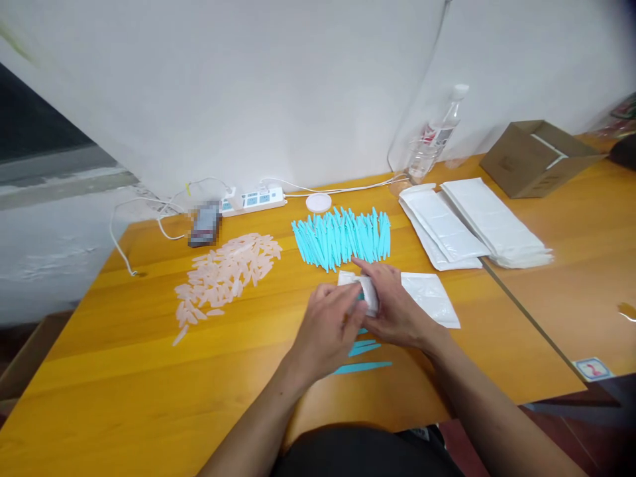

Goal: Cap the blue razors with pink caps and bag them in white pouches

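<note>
In the head view my left hand point(328, 321) and my right hand point(391, 298) meet over the table in front of me. My right hand is closed around a white plastic pouch point(368, 295). The fingers of my left hand are closed at the pouch's near side, where a bit of teal shows; my hands hide most of it. Several thin turquoise blade-shaped pieces point(365, 366) lie under and just in front of my hands. Another white pouch point(430, 299) lies flat beside my right wrist. Beyond my hands spreads a row of turquoise blade-shaped pieces point(342, 237).
At left lies a heap of pale pink, translucent leaf-shaped pieces point(228, 271). Behind are a phone point(205, 224), a power strip point(258, 201) and a round white lid point(318, 202). At right are stacked white pouches point(489, 218), a plastic bottle point(437, 139) and a cardboard box point(527, 162).
</note>
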`<state>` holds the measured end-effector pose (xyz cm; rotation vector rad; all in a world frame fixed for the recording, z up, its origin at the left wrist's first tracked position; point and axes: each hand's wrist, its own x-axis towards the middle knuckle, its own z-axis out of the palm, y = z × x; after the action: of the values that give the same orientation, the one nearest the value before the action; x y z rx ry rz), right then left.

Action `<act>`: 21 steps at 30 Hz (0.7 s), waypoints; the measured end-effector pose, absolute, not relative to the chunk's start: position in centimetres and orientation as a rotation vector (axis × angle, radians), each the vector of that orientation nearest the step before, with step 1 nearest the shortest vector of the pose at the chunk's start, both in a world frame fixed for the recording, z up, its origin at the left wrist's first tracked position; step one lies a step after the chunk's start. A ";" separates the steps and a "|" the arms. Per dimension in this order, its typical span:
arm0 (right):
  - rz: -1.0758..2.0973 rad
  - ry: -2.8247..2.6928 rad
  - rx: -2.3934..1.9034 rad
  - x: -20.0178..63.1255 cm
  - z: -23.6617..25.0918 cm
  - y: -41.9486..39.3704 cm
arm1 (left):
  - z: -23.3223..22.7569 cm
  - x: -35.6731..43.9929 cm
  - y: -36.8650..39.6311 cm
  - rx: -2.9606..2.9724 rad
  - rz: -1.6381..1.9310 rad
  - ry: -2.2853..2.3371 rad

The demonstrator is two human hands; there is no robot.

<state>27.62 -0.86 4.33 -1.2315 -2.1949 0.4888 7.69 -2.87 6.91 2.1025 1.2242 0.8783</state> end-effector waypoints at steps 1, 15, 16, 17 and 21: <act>0.479 -2.177 -1.234 27.7 4.3 -0.8 | 6.8 7.9 -2.9 2.138 0.869 1.170; 0.495 -2.099 -1.281 29.0 4.2 -0.7 | 3.5 6.8 -2.6 2.323 0.346 1.302; 0.497 -2.096 -1.285 29.0 4.1 -0.7 | 3.5 6.9 -2.6 2.317 0.361 1.297; 0.495 -2.093 -1.286 29.0 4.1 -0.7 | 3.4 6.9 -2.6 2.317 0.368 1.296; 0.483 -2.080 -1.286 29.1 3.9 -0.7 | 3.3 6.7 -2.6 2.349 0.349 1.274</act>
<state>29.12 -0.71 3.94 -1.2862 -2.0797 0.4833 6.66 -2.57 3.29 2.3495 1.2739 0.3493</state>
